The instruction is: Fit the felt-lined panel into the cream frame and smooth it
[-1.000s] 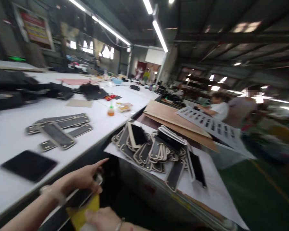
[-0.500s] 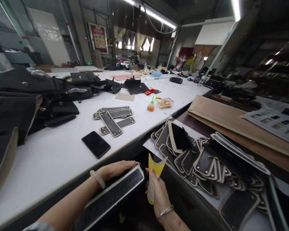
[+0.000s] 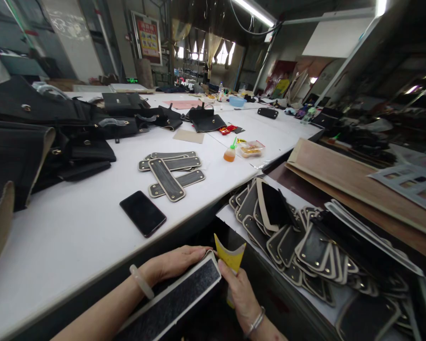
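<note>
Low in front of me is a black leather bag piece [image 3: 184,292] with a pale border, its long narrow face turned up and slanting down to the left. My left hand [image 3: 173,263] grips its far upper edge, fingers closed over the corner. A yellow notched tool [image 3: 230,255], flat with a concave top, is held in my right hand [image 3: 242,292]. My right thumb is at the end of the bag piece, and the tool stands just beside that corner. Its lower part is mostly behind my fingers.
On the white table [image 3: 88,227] lie a phone [image 3: 142,213], several black strips with rivets [image 3: 166,180], a glue bottle [image 3: 229,152] and a plastic food box [image 3: 251,148]. Black bags [image 3: 71,123] crowd the left. At right, riveted leather pieces [image 3: 287,246] are heaped beside a brown board [image 3: 341,175].
My right hand has brought the yellow tool closer to the bag piece's corner, and the thumb now meets it. My left hand still holds the edge. The view has shifted slightly.
</note>
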`<state>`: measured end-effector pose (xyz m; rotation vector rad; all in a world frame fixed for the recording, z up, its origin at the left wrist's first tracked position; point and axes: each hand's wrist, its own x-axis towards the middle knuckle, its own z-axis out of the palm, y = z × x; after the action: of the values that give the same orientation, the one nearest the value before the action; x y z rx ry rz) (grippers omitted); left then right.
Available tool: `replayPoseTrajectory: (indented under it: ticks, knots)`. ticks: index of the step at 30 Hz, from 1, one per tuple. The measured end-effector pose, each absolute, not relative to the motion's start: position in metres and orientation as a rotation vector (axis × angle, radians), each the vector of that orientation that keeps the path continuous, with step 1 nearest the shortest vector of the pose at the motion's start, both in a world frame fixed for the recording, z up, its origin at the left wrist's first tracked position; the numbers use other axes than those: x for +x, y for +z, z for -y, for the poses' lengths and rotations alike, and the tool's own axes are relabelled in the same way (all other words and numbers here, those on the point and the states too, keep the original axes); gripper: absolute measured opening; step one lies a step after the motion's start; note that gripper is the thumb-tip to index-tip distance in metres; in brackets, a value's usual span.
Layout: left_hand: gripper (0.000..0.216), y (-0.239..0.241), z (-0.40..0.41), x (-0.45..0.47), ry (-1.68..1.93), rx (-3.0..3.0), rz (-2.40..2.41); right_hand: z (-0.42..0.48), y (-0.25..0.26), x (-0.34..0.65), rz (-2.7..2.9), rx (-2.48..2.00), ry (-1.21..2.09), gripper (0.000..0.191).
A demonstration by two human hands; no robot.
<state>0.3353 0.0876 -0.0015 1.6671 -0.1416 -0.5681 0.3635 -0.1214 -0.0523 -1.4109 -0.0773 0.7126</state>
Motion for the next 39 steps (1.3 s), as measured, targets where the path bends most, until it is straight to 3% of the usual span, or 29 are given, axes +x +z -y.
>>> replayPoseTrajectory:
  ticks: [11, 19, 25, 29, 31, 35, 37, 39]
  knots:
    - [0.055, -0.004, -0.08, 0.325, -0.596, 1.827, 0.084, 0.124, -0.071, 0.348, 0.105, -1.671, 0.525, 0.058]
    - [0.057, -0.001, -0.076, 0.32, -0.582, 1.934, 0.047, 0.136, -0.063, 0.363, 0.261, -1.549, 0.749, 0.052]
    - [0.049, -0.009, -0.074, 0.32, -0.613, 2.041, 0.028, 0.137, -0.076, 0.365, 0.248, -1.568, 0.751, 0.056]
    - [0.048, -0.005, -0.073, 0.319, -0.621, 2.047, -0.007, 0.149, -0.054, 0.39, 0.196, -1.622, 0.683, 0.056]
    - [0.05, -0.003, -0.074, 0.319, -0.615, 2.035, -0.029, 0.161, -0.028, 0.414, 0.286, -1.538, 0.898, 0.051]
    - [0.051, -0.001, -0.074, 0.32, -0.605, 2.026, -0.055, 0.177, 0.016, 0.459, 0.454, -1.422, 1.732, 0.064]
    - [0.051, 0.0, -0.074, 0.321, -0.597, 2.029, -0.075, 0.173, 0.021, 0.472, 0.613, -1.556, 1.827, 0.06]
    - [0.05, 0.001, -0.074, 0.322, -0.596, 2.027, -0.097, 0.161, 0.016, 0.482, 0.838, -1.781, 1.687, 0.061]
